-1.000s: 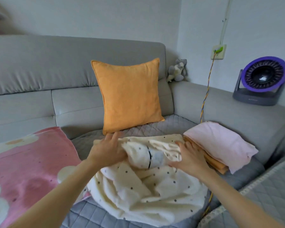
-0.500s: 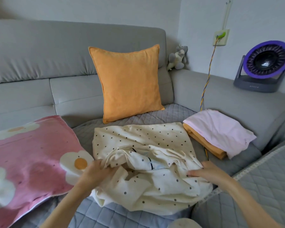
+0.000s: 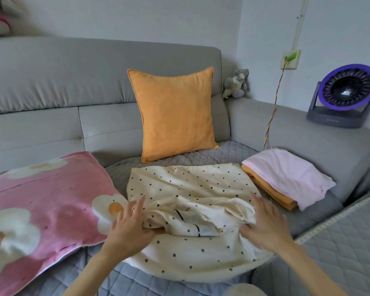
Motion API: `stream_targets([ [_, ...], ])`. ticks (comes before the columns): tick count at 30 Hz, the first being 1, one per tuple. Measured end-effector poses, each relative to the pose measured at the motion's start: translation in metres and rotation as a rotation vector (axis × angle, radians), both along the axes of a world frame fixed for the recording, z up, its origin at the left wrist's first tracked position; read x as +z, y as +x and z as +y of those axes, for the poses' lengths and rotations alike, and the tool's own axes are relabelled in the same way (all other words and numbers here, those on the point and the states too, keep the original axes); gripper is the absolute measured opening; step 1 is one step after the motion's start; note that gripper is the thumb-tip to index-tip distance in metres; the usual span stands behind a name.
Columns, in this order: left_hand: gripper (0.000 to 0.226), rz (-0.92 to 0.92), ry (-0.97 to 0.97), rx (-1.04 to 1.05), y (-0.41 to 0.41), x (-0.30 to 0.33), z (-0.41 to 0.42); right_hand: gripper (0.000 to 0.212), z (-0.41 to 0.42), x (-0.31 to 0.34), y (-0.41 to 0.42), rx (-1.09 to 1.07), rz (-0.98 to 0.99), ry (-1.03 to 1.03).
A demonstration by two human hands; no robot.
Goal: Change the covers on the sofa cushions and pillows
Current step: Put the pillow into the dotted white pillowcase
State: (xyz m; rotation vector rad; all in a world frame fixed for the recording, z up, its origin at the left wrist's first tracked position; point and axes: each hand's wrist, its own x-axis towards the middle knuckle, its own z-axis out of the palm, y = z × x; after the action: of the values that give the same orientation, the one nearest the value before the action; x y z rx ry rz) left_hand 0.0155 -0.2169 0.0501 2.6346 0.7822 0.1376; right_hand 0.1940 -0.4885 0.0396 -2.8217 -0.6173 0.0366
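A cream cover with dark dots [image 3: 192,189] lies rumpled on the sofa seat in front of me, with a white insert with black lines [image 3: 192,225] showing at its open edge. My left hand [image 3: 128,227] rests on the cover's left side, fingers spread and straight, thumb against the fold. Over on the cover's other side, my right hand [image 3: 265,221] lies flat with straight fingers, its thumb at the opening. An orange pillow [image 3: 175,112] stands upright against the sofa back. A pink flowered pillow [image 3: 45,210] lies at the left.
Folded pink [image 3: 286,176] and orange [image 3: 265,191] covers are stacked at the right on the grey quilted seat pad [image 3: 233,152]. A purple fan [image 3: 348,97] stands on the sofa arm, near a small plush toy [image 3: 236,83] and a hanging cable [image 3: 271,116].
The cover went from lifted and bunched between my hands to lying spread on the seat. Both hands dropped toward me and have now opened out flat on it.
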Motion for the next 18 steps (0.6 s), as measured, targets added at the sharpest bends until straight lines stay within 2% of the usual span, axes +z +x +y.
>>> stream_targets([
  [1,0.096,0.005,0.17,-0.075,0.005,0.003,-0.004,0.082,0.006,0.004,-0.005,0.045,-0.153,0.072],
  [3,0.094,0.052,0.386,-0.196,0.02,0.008,-0.012,0.044,0.022,0.009,-0.023,0.163,-0.422,0.303],
  [4,0.084,0.087,0.413,-0.219,0.03,0.011,-0.015,0.023,0.032,0.013,-0.036,0.275,-0.409,0.371],
  [5,0.067,0.095,0.393,-0.214,0.039,0.014,-0.018,0.018,0.044,0.014,-0.05,0.398,-0.33,0.386],
  [7,0.038,-0.087,0.291,-0.146,0.052,0.031,-0.022,0.039,0.065,0.008,-0.074,0.603,-0.152,0.321],
  [9,0.029,-0.321,0.208,-0.128,0.061,0.054,-0.026,0.049,0.085,-0.013,-0.073,0.76,-0.146,0.294],
  [10,0.027,-0.407,0.213,-0.146,0.063,0.068,-0.03,0.049,0.095,-0.018,-0.072,0.771,-0.195,0.232],
  [12,0.025,-0.55,0.257,-0.17,0.063,0.09,-0.034,0.042,0.111,-0.02,-0.067,0.733,-0.098,0.16],
  [14,0.023,-0.679,0.29,-0.201,0.061,0.105,-0.035,0.032,0.12,-0.016,-0.069,0.756,0.153,0.054],
  [16,0.02,-0.757,0.324,-0.217,0.059,0.108,-0.028,0.03,0.125,-0.009,-0.068,0.684,0.273,0.105],
  [18,0.018,-0.767,0.35,-0.198,0.057,0.104,-0.025,0.034,0.121,-0.007,-0.064,0.635,0.278,0.126],
])
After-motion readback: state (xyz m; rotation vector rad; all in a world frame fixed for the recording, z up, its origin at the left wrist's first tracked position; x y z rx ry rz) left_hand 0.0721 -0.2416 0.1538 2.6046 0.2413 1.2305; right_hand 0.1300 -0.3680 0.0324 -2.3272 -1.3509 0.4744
